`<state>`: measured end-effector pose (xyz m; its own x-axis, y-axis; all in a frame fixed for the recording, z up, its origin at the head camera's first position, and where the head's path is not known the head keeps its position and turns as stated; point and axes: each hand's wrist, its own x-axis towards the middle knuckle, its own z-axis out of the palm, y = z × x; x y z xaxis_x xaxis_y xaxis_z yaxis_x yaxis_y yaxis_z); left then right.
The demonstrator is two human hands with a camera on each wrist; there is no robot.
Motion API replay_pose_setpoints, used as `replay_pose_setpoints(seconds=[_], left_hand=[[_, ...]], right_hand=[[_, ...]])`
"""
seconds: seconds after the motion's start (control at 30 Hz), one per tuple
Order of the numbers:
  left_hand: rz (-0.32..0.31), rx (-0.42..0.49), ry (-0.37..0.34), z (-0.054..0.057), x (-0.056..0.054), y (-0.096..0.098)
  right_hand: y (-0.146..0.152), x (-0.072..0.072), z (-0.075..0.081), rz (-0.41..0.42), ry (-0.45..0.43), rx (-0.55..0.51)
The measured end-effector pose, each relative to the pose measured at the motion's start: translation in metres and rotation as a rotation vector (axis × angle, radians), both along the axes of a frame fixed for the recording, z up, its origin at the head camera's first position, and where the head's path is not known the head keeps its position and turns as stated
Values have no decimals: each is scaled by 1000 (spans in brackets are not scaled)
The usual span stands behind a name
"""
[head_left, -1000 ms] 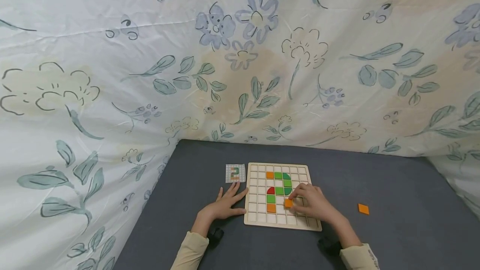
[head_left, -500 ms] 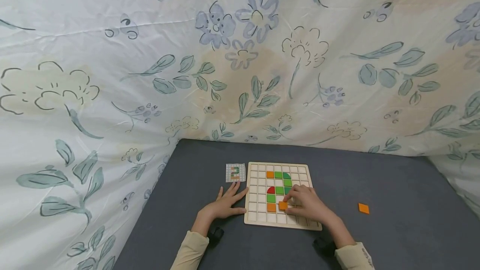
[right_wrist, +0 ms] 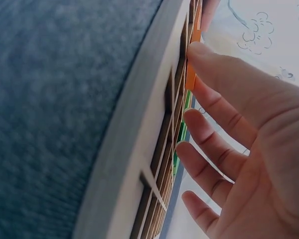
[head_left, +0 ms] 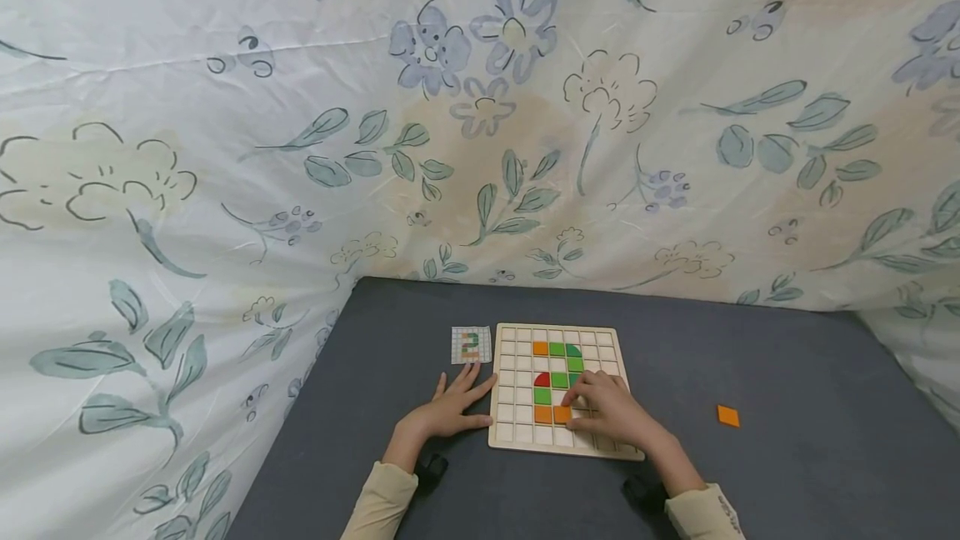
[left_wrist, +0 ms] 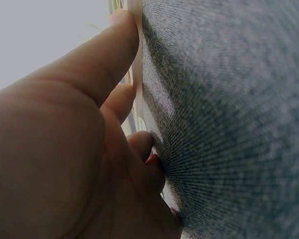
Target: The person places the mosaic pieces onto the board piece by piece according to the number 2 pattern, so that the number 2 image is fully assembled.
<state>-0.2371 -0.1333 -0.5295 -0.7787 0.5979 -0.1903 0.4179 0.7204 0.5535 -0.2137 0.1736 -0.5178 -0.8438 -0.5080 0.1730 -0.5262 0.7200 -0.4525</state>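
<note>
A light wooden grid board (head_left: 506, 397) lies on the dark table. My right hand (head_left: 611, 409) pinches an orange square tile (head_left: 562, 415) between thumb and finger, low over a cell just right of another orange tile (head_left: 543, 415). In the right wrist view, the thumb presses on the orange tile's edge and the other fingers hang over the grid. Fingers spread, my left hand (head_left: 444, 411) rests on the table with thumb and fingertips against the board's left edge. Also in the grid are green squares (head_left: 542, 396), a red quarter-round tile (head_left: 542, 380) and dark green rounded tiles (head_left: 573, 351).
A small printed card (head_left: 470, 346) with a coloured grid figure lies beside the board's upper left. One loose orange tile (head_left: 728, 416) sits on the table (head_left: 675, 357) to the right. Flowered cloth (head_left: 510, 148) hangs behind and at the sides.
My right hand has moved left with the orange tile, from the cell area further right to beside the other orange tile, and the tile has come level with it. The left hand stays put.
</note>
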Motion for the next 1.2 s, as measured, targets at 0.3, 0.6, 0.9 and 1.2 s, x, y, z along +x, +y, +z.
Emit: replay_pose_setpoints(seconds=[0.3, 0.6, 0.9, 1.2], left_hand=[[-7, 16, -11, 2, 1, 0], [6, 6, -7, 3, 2, 2], [12, 9, -4, 1, 2, 2], [7, 13, -6, 1, 1, 2]], right_hand=[[0, 2, 1, -23, -50, 7], [2, 2, 1, -7, -4, 16], [8, 0, -3, -6, 0, 20], [13, 1, -1, -6, -43, 18]])
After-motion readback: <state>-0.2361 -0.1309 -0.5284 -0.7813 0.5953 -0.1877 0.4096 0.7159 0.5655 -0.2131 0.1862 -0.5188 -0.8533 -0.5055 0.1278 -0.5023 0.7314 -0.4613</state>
